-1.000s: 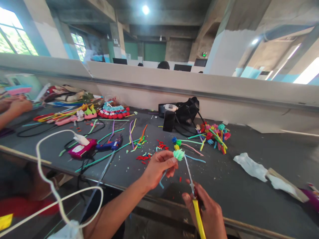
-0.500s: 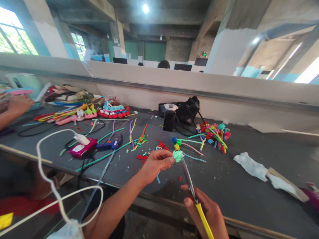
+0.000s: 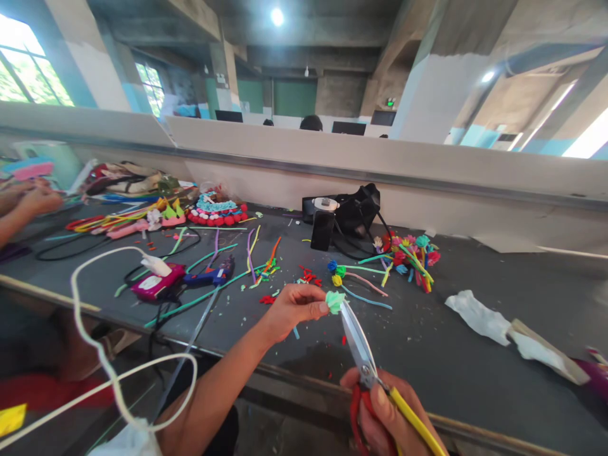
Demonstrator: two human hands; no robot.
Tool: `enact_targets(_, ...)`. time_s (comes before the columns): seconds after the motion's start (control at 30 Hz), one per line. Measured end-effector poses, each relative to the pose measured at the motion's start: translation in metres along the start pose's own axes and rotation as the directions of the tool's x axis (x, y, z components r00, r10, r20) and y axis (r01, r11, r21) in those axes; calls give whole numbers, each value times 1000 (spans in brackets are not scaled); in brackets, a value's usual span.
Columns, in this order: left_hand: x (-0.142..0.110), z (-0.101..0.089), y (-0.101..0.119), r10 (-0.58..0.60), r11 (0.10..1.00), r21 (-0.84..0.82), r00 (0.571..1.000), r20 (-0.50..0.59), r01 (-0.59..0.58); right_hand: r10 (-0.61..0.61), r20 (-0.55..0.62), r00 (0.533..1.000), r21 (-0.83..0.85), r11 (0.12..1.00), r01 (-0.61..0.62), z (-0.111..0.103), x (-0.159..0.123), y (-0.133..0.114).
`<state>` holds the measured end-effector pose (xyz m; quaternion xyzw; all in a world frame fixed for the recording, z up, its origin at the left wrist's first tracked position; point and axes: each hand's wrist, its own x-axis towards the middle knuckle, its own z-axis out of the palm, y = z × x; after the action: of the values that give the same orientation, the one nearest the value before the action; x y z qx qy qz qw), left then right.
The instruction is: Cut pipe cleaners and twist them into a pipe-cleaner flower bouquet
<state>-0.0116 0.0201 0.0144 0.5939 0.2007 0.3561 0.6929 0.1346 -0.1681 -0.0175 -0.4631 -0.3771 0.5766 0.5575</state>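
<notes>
Between thumb and fingers, my left hand (image 3: 297,308) pinches a small mint-green fuzzy flower (image 3: 335,302), raised over the dark table. My right hand (image 3: 387,405) is wrapped round scissors (image 3: 360,344) with one red and one yellow handle. The blade tips touch or nearly touch the flower's right side; the blades look slightly parted. Just beyond the flower lie small blue, green and yellow fuzzy flowers (image 3: 337,280) on pipe-cleaner stems. Red clippings (image 3: 308,276) are scattered near my left hand.
A purple power strip (image 3: 159,284) and blue glue gun (image 3: 213,272) lie left, amid loose pipe cleaners and a white cable (image 3: 76,297). Behind are a black bag (image 3: 363,209) and a phone (image 3: 323,230). A flower bunch (image 3: 418,259) lies right. A co-worker's hands (image 3: 35,199) work far left.
The scissors have turned in my right hand, so the blades and red handle show more. The green flower has shifted slightly left with my left hand.
</notes>
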Motion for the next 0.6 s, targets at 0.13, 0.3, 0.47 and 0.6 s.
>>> enact_targets(0.13, 0, 4, 2, -18, 995, -93, 1000, -3, 18, -5, 40, 999, -21, 1000, 6, -1, 4, -1)
enact_targets(0.3, 1, 5, 2, -51, 970, -236, 997, 54, 63, 0, 1, 1000, -78, 997, 0, 0, 7, -1)
enact_targets(0.47, 3, 1, -2, -68, 949, -297, 990, 121, 102, -85, -57, 995, -205, 976, 72, 0, 7, 0)
enact_targets(0.6, 3, 1, -4, -71, 936, -332, 985, 158, 120, -198, -142, 970, -369, 920, 133, 0, 10, 0)
